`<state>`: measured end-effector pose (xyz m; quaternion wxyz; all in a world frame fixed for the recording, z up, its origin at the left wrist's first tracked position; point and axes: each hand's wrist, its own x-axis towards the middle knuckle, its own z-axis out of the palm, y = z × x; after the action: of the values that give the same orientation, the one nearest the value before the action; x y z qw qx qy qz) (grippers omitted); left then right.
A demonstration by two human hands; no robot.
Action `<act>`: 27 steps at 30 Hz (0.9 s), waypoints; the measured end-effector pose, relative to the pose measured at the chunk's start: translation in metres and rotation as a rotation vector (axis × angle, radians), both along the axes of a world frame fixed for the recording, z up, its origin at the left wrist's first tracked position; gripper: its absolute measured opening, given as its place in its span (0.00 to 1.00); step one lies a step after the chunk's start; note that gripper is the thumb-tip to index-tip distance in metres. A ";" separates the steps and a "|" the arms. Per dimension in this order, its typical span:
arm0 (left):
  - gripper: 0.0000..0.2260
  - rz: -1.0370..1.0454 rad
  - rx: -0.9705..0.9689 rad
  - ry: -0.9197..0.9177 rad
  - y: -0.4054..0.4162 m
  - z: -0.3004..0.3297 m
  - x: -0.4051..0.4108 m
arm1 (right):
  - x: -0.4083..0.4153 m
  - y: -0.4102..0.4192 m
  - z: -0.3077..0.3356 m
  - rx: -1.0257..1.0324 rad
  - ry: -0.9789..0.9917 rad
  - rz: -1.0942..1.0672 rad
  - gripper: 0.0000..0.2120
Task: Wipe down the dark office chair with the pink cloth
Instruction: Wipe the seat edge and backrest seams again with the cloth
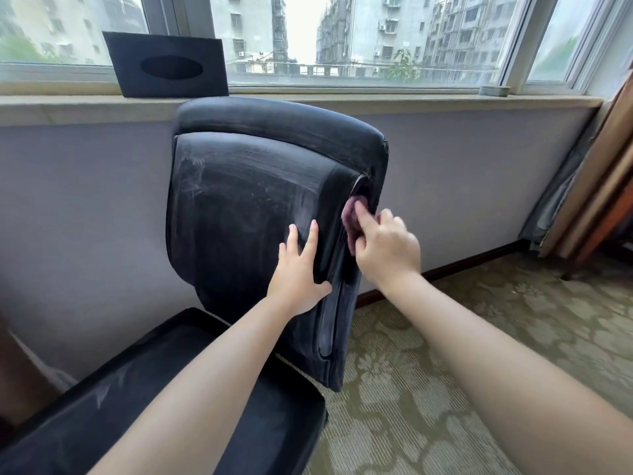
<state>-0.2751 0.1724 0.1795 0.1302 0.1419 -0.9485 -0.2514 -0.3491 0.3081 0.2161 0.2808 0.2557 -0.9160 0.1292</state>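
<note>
The dark office chair [239, 200] stands in front of the wall under the window, its dusty backrest streaked with wipe marks and its seat at the lower left. My left hand [298, 269] lies flat with straight fingers on the right part of the backrest. My right hand [387, 245] grips the pink cloth [351, 214] and pushes it into the gap along the backrest's right edge. Most of the cloth is hidden by my fingers and the chair's edge.
A dark tissue box [168, 63] stands on the windowsill [411, 99] above the chair. A small round dish [493, 90] sits on the sill at the right. Wooden furniture and a curtain [589, 186] fill the right corner. Patterned carpet [496, 320] covers the floor.
</note>
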 end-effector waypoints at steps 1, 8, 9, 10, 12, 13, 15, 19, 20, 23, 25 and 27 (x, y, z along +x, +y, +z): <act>0.47 0.004 0.005 0.005 0.001 0.000 0.000 | 0.008 0.000 -0.006 0.038 -0.048 0.012 0.27; 0.47 0.024 0.013 -0.013 0.004 0.003 0.006 | 0.010 0.004 -0.001 0.147 0.097 0.006 0.29; 0.47 0.024 0.012 -0.017 0.005 0.004 0.006 | 0.007 0.008 0.007 0.119 0.176 -0.031 0.29; 0.47 0.022 0.015 -0.022 0.006 0.005 0.006 | 0.003 0.011 0.016 0.073 0.179 -0.070 0.29; 0.47 0.017 0.022 -0.026 0.006 0.004 0.005 | -0.007 0.015 0.041 -0.042 0.029 -0.113 0.30; 0.47 0.017 0.023 -0.025 0.006 0.005 0.006 | -0.012 0.017 0.049 -0.059 -0.035 -0.117 0.30; 0.47 0.015 0.022 -0.019 0.005 0.004 0.006 | -0.015 0.025 0.045 -0.036 -0.075 -0.094 0.29; 0.47 0.005 0.029 -0.016 0.003 0.001 0.003 | 0.002 0.032 -0.016 -0.012 -0.097 0.006 0.28; 0.47 0.002 0.030 -0.019 0.002 0.000 0.002 | 0.003 0.030 -0.026 -0.060 -0.081 0.033 0.28; 0.47 -0.004 0.047 -0.016 0.002 -0.002 0.000 | -0.008 0.018 -0.023 -0.222 0.173 0.072 0.24; 0.47 -0.005 0.058 -0.007 0.003 -0.003 -0.001 | -0.007 0.014 -0.016 -0.183 0.274 0.071 0.22; 0.48 0.002 0.057 -0.003 0.003 -0.003 -0.002 | -0.004 0.008 -0.017 -0.130 0.312 0.080 0.21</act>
<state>-0.2774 0.1758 0.1763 0.1249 0.1466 -0.9411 -0.2779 -0.3533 0.3160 0.1987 0.4299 0.2902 -0.8402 0.1579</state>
